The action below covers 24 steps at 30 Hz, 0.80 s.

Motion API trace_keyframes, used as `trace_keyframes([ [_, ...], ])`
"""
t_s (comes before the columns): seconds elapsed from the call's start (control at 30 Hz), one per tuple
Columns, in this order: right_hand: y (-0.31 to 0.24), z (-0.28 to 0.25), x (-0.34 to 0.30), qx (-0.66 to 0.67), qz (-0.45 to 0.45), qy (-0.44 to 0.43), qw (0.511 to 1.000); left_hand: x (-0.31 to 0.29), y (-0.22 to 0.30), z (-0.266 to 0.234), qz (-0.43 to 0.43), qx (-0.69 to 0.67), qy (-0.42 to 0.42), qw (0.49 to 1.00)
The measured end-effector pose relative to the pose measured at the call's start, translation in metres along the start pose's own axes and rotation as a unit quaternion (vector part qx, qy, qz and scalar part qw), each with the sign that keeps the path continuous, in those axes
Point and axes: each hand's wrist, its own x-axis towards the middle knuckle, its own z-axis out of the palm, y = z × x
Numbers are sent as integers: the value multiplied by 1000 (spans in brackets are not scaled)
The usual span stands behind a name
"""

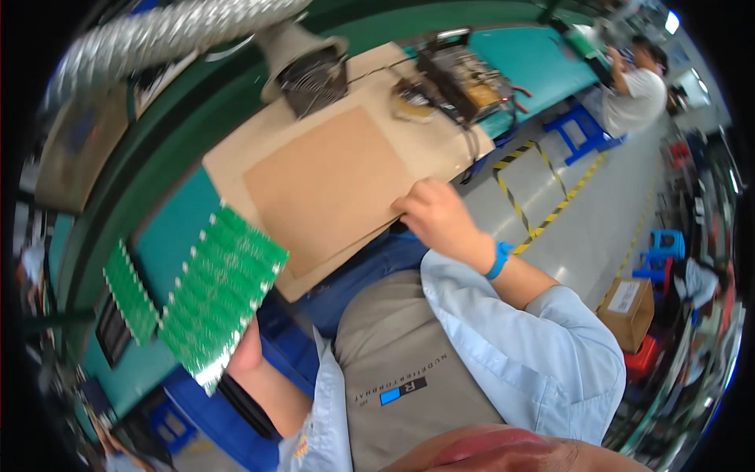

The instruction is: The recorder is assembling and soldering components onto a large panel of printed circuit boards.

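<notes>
Green circuit panel [224, 287] gripped in your left hand [248, 348] lies left of the brown sheet [326, 181], long axis slanting away; your right hand [434, 214] pinches that sheet's right corner.

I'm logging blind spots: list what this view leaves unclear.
All in the head view:
Left hand: fingers hidden behind the green circuit panel.
Whether the right hand grips the brown sheet: its fingers cover the contact.
Silver duct: cut off by the top edge.
Distant co-worker: hands too small, blurred.
</notes>
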Motion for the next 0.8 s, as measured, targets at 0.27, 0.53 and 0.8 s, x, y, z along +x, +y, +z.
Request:
trace_keyframes([
  [0.27,14,-2,0,56,236,-23,970,-6,-13,8,23,51,-43,998],
  [0.53,13,10,-5,575,331,33,748,-4,-20,12,48,14,0,999],
  [0.8,20,2,9,709,303,-75,632,-3,-13,23,40,14,-82,996],
])
